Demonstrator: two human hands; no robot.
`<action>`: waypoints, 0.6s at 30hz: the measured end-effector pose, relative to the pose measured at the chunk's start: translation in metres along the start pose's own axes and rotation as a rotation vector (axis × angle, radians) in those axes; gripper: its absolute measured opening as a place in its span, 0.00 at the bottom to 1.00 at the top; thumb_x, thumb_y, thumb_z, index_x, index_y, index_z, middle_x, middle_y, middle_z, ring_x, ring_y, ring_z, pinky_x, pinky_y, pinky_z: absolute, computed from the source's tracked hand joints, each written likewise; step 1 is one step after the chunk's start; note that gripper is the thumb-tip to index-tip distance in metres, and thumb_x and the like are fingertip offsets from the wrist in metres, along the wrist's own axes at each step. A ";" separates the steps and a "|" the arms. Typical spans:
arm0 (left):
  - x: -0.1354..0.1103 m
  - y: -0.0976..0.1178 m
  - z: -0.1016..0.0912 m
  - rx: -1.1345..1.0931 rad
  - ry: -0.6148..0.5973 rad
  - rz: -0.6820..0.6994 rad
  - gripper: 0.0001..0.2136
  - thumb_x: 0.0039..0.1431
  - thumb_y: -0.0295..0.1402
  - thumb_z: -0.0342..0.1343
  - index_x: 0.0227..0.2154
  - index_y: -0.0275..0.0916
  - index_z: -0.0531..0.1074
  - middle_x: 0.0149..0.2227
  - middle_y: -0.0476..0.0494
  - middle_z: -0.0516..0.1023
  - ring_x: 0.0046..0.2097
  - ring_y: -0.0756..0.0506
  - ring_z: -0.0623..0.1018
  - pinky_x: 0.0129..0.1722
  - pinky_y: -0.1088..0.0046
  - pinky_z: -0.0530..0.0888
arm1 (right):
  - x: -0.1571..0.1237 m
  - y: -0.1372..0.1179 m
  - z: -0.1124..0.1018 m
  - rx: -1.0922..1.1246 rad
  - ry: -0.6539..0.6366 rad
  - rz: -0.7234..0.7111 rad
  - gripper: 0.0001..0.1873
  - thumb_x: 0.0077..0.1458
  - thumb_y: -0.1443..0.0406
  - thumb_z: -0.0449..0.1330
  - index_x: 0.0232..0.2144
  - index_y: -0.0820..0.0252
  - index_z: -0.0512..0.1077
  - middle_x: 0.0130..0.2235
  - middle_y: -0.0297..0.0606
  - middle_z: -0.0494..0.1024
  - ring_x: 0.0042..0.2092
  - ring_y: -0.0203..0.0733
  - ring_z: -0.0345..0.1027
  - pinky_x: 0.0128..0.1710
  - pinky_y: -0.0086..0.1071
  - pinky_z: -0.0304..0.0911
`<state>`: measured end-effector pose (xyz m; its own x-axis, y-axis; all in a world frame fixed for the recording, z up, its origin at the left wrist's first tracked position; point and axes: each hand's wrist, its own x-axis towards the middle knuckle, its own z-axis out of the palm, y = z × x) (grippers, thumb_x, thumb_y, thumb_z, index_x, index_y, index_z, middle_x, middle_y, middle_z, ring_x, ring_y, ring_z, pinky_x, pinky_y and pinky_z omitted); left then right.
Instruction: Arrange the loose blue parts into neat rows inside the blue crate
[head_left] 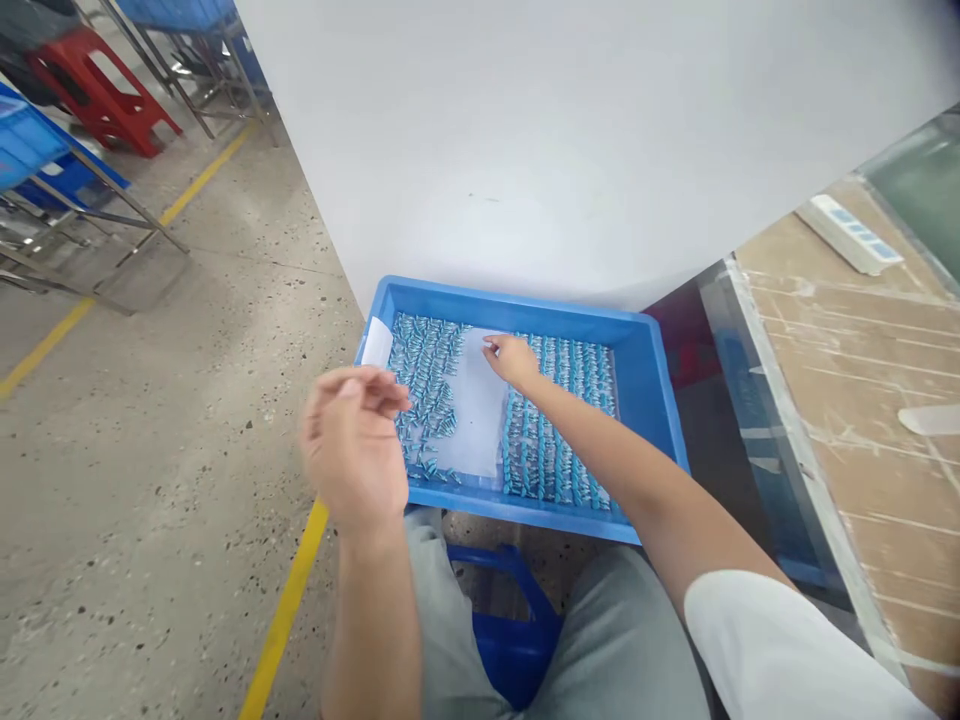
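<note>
A blue plastic bin point(517, 515) holds many small teal-and-silver pieces. On its left side they lie in slanting, partly loose rows point(424, 370); on its right side they form dense, straight rows point(559, 450). Between the two groups shows a bare strip of white sheet point(472, 420). Over the top of that strip is my right hand point(511, 358), thumb and fingertips brought together; anything between them is too small to make out. My left hand point(356, 440) is raised by the bin's left edge, palm partly showing and fingers loosely bent, with nothing visible in it.
A white panel point(510, 150) rises behind the bin. To the right stands a brown-topped bench point(862, 400) with a white power strip point(851, 235). A blue stool point(510, 640) is between my legs. Red stool point(105, 90), racks and yellow floor lines appear at left.
</note>
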<state>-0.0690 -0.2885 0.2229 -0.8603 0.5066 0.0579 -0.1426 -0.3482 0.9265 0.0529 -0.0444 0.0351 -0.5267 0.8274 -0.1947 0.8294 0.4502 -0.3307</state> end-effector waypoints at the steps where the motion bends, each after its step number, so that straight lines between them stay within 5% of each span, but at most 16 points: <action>1: 0.009 -0.021 0.001 0.083 -0.076 -0.069 0.09 0.60 0.42 0.57 0.33 0.43 0.76 0.34 0.47 0.79 0.32 0.50 0.78 0.30 0.73 0.75 | 0.016 -0.005 0.000 -0.019 0.000 0.010 0.19 0.71 0.56 0.59 0.56 0.63 0.70 0.53 0.44 0.70 0.53 0.45 0.66 0.57 0.46 0.67; 6: 0.042 -0.107 -0.014 0.567 -0.399 -0.242 0.11 0.58 0.38 0.61 0.41 0.40 0.78 0.38 0.44 0.81 0.35 0.47 0.80 0.36 0.72 0.76 | 0.066 -0.023 0.004 -0.088 -0.041 0.020 0.19 0.71 0.55 0.59 0.54 0.64 0.71 0.52 0.44 0.70 0.53 0.45 0.66 0.56 0.44 0.68; 12: 0.058 -0.137 -0.001 0.834 -0.502 -0.217 0.08 0.61 0.31 0.57 0.41 0.39 0.78 0.40 0.43 0.83 0.37 0.45 0.81 0.45 0.67 0.78 | 0.074 -0.038 0.001 -0.146 -0.099 0.046 0.20 0.71 0.53 0.58 0.50 0.66 0.72 0.46 0.42 0.73 0.47 0.41 0.69 0.51 0.41 0.71; 15: 0.081 -0.160 0.029 1.048 -0.574 -0.109 0.09 0.61 0.28 0.56 0.41 0.39 0.80 0.42 0.43 0.83 0.44 0.43 0.82 0.53 0.67 0.75 | 0.051 -0.034 -0.027 -0.154 -0.053 -0.001 0.20 0.72 0.53 0.56 0.53 0.63 0.73 0.45 0.42 0.74 0.46 0.42 0.70 0.50 0.39 0.69; 18: 0.110 -0.196 0.063 1.272 -0.631 -0.012 0.11 0.64 0.28 0.54 0.45 0.37 0.80 0.49 0.38 0.82 0.53 0.41 0.79 0.58 0.68 0.71 | 0.003 -0.001 -0.081 -0.178 0.035 -0.040 0.15 0.69 0.57 0.57 0.51 0.55 0.76 0.43 0.38 0.77 0.46 0.44 0.70 0.47 0.33 0.66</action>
<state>-0.1048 -0.1151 0.0709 -0.4548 0.8836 -0.1117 0.6733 0.4231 0.6064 0.0658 -0.0146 0.1094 -0.5562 0.8171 -0.1517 0.8292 0.5332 -0.1679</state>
